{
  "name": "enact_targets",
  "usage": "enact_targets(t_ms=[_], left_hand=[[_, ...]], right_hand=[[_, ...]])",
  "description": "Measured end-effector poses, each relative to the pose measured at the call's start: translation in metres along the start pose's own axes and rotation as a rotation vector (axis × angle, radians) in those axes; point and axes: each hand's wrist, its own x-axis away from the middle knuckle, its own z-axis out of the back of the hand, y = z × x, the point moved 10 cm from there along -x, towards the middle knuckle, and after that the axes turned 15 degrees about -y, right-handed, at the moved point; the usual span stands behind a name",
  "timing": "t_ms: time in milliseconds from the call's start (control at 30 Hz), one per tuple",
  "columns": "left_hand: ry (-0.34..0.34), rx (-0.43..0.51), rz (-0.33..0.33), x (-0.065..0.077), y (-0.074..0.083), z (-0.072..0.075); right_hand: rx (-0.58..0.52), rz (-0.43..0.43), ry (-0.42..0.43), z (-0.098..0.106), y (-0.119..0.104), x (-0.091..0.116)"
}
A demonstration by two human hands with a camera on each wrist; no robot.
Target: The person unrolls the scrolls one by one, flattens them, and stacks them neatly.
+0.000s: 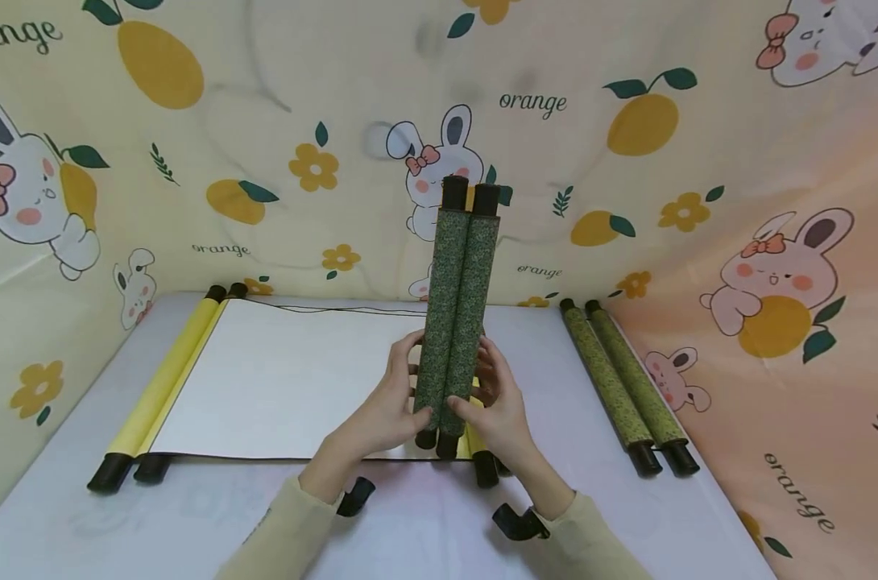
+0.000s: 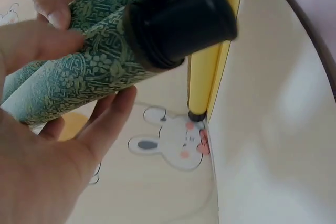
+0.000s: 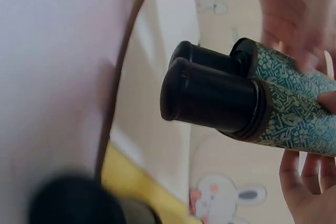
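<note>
A green patterned scroll (image 1: 453,306), rolled in from both ends into two parallel rolls with black end knobs, stands nearly upright in both hands above the table. My left hand (image 1: 377,411) grips its lower left side, thumb in front and fingers behind. On the other side my right hand (image 1: 500,407) holds it the same way, with the thumb across the front of the right roll. The black knobs (image 3: 210,93) show large in the right wrist view. Behind the green scroll lies a yellow scroll (image 1: 171,370), spread to show white paper (image 1: 287,379); its right roll is partly hidden.
An olive-green scroll (image 1: 620,379), its two rolls side by side, lies at the right of the white table (image 1: 410,532). Cloth (image 1: 337,97) printed with rabbits and oranges hangs behind and beside the table. A small black piece (image 1: 519,522) shows by the right wrist.
</note>
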Motion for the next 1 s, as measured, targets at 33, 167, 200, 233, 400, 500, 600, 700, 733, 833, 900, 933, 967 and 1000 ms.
enact_targets(t_ms=[33,167,200,233,400,500,600,700,733,833,900,933,967,1000], left_hand=[[0.017,-0.003,-0.005,0.003,0.001,0.004],[0.077,-0.015,0.039,0.016,-0.005,0.020],[0.090,-0.017,0.055,0.019,-0.007,0.024],[0.103,-0.016,0.073,0.022,-0.010,0.027],[0.165,0.023,0.124,0.031,-0.022,0.042],[0.180,0.033,0.129,0.033,-0.027,0.047],[0.193,0.041,0.134,0.034,-0.031,0.048],[0.211,0.043,0.123,0.035,-0.032,0.050],[0.217,0.045,0.118,0.036,-0.032,0.050],[0.225,0.038,0.102,0.036,-0.031,0.049],[0.227,0.034,0.088,0.037,-0.029,0.047],[0.226,0.031,0.083,0.037,-0.028,0.047],[0.228,0.026,0.076,0.037,-0.027,0.047],[0.232,0.020,0.067,0.037,-0.026,0.047]], right_hand=[[0.000,0.006,-0.006,-0.005,-0.001,-0.001],[-0.009,0.006,-0.030,-0.024,-0.002,-0.005],[-0.009,0.003,-0.034,-0.028,-0.002,-0.005],[-0.014,0.006,-0.039,-0.032,-0.002,-0.005],[-0.040,0.046,-0.071,-0.050,0.001,-0.008],[-0.041,0.066,-0.081,-0.056,0.003,-0.009],[-0.033,0.067,-0.085,-0.058,0.006,-0.010],[-0.007,0.070,-0.084,-0.058,0.005,-0.010],[0.006,0.072,-0.083,-0.058,0.003,-0.010],[0.065,0.090,-0.073,-0.058,-0.003,-0.009],[0.123,0.104,-0.063,-0.058,-0.009,-0.008],[0.158,0.108,-0.055,-0.058,-0.011,-0.008],[0.188,0.111,-0.047,-0.058,-0.013,-0.008],[0.215,0.113,-0.039,-0.058,-0.014,-0.008]])
